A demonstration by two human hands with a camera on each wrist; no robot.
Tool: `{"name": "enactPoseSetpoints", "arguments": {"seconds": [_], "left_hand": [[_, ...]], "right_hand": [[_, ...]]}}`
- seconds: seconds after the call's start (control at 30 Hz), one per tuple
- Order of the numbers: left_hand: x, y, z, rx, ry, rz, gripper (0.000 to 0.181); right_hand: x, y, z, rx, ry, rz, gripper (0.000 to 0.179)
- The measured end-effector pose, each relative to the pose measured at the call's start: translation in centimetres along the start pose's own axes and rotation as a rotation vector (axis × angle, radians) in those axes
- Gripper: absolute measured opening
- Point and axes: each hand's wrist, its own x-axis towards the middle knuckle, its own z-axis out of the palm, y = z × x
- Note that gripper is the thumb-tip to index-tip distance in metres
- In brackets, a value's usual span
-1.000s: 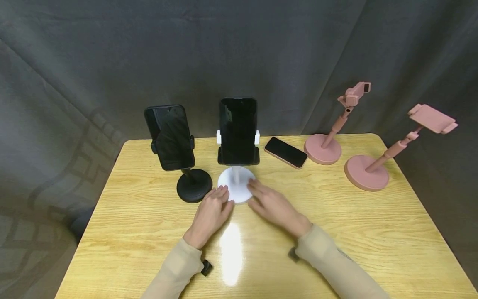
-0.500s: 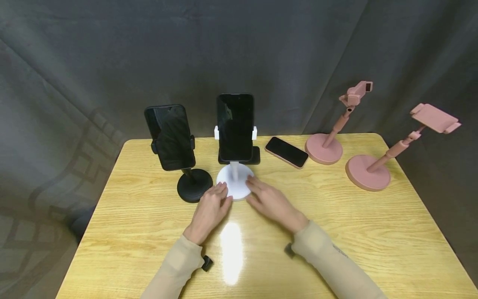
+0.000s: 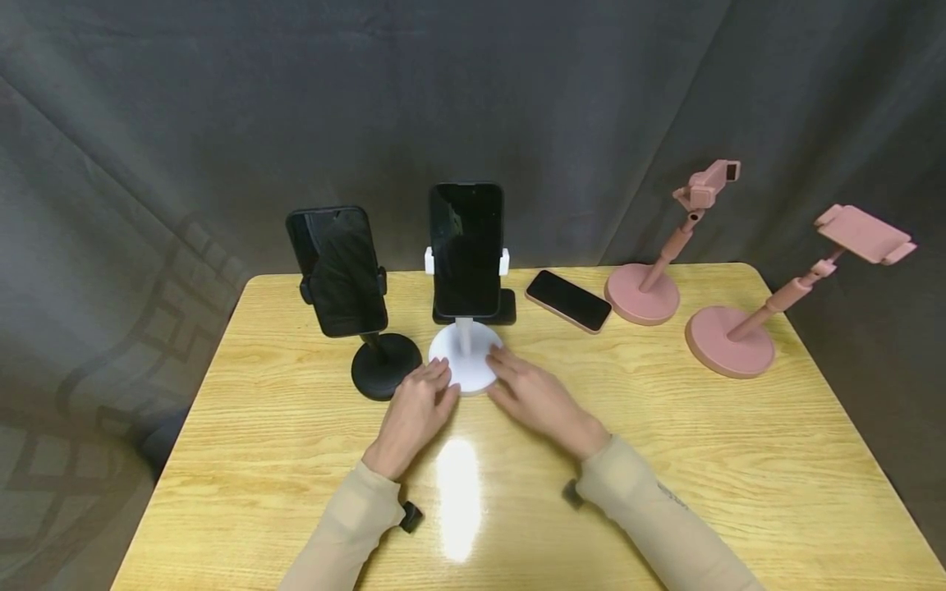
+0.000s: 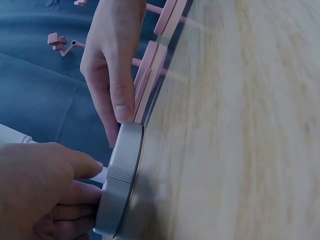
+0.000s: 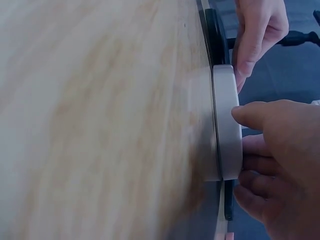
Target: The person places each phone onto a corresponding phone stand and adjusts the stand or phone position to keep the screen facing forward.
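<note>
A white phone stand carries a black phone upright in its white side clamps. My left hand holds the left front edge of its round base, fingers bent over the top. On the opposite side my right hand holds the base, thumb at the rim in the right wrist view and fingers curled against the top face. The base shows edge-on in the left wrist view, between both hands. Just left of it stands a black phone stand with a tilted phone.
Behind the white stand lies a flat dark object, partly covered. A pink-edged phone lies flat to the right. Two pink phone stands stand farther right on the wooden table. A dark curtain hangs behind.
Both hands and the white stand have shifted slightly away from the person and to the left, mostly in the first half second. The other stands and phones keep their places.
</note>
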Motion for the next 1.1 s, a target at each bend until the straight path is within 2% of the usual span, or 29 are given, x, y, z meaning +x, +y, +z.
{"name": "enactPoseSetpoints", "arguments": {"seconds": [0.3, 0.5, 0.6, 0.73, 0.87, 1.1], "left_hand": [[0.2, 0.0, -0.1, 0.005, 0.019, 0.017, 0.026], [-0.1, 0.5, -0.1, 0.092, -0.034, 0.054, 0.030], [-0.5, 1.0, -0.2, 0.109, -0.052, 0.063, 0.033], [-1.4, 1.9, -0.3, 0.095, -0.039, 0.058, 0.035], [-2.4, 2.6, -0.4, 0.081, -0.032, 0.079, 0.037], [-3.5, 3.2, 0.1, 0.071, -0.102, 0.122, 0.039]], "right_hand": [[0.0, 0.2, -0.3, 0.040, -0.040, 0.001, 0.052], [-0.5, 0.8, -0.8, 0.105, -0.088, -0.003, 0.056], [-1.2, 1.3, -1.2, 0.137, -0.090, -0.006, 0.057], [-2.2, 2.1, -2.2, 0.142, -0.096, 0.016, 0.059], [-3.3, 3.5, -3.2, 0.134, -0.096, 0.055, 0.059], [-5.0, 6.2, -4.5, 0.109, -0.049, 0.129, 0.057]]}}
